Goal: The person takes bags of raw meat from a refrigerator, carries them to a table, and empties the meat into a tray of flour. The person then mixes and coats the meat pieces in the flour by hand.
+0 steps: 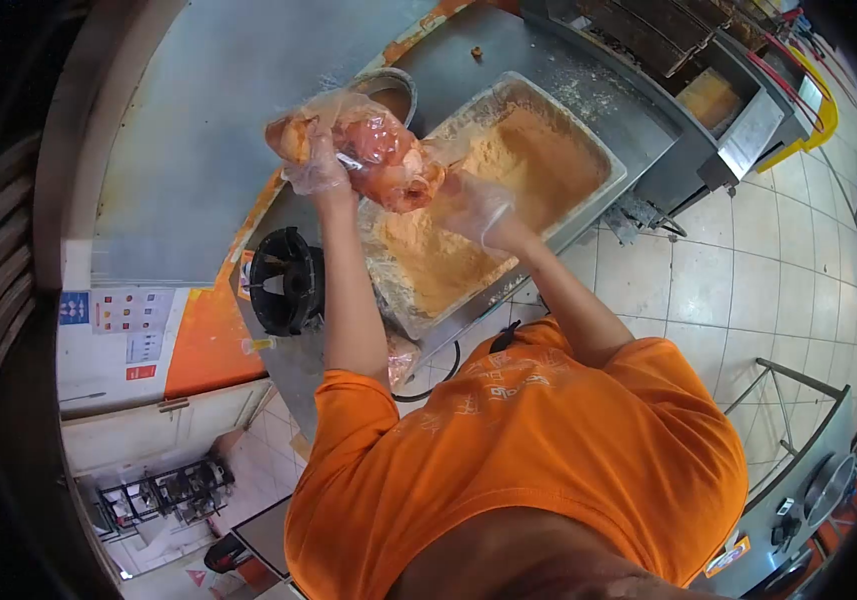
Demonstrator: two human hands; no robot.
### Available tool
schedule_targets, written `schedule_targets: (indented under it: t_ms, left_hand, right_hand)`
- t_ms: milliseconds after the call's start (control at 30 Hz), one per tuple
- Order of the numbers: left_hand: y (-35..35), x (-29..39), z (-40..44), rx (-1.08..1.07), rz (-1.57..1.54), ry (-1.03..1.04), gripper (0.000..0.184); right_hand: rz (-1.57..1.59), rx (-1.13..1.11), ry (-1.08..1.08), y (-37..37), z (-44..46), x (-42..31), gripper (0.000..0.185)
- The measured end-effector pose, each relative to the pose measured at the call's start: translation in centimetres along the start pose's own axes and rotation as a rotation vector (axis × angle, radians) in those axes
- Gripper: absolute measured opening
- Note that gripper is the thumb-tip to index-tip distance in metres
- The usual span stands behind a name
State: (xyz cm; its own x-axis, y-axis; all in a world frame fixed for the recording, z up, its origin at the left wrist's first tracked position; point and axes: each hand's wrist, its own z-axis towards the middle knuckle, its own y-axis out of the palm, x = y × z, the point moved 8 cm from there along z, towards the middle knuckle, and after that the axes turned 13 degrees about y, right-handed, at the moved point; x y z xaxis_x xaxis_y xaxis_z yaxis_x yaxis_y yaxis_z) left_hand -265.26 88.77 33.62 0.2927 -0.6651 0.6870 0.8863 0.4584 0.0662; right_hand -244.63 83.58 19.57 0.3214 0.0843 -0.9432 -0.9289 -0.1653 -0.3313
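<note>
Grasping plastic bag of reddish meat point(379, 145) at upper centre of frame with gloved left hand point(321, 165), near left edge of flour tray point(615, 174), perhaps for catching drips; cannot tell grip of blurred, gloved right hand point(477, 212) just beside.

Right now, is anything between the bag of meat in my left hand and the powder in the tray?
Only your right hand shows there, over the tray beside the end of the bag of meat. No other object visibly stands in the way.
</note>
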Motion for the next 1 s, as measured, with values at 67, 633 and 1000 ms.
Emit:
schedule_targets:
  t_ms: [67,633,1000]
  left_hand:
    - [-0.1,-2.0,-1.2,0.06,-0.216,-0.286,0.04]
    - [0.3,-2.9,-7.0,0.134,-0.16,-0.422,0.017]
    - [0.3,-7.4,-10.3,-0.044,-0.086,-0.352,0.018]
  right_hand:
    - [0.294,-0.021,0.103,2.1,0.3,1.0,0.054]
    - [0.034,0.067,-0.224,3.3,1.5,-2.3,0.066]
    - [-0.157,0.139,-0.097,1.3,0.2,-1.0,0.072]
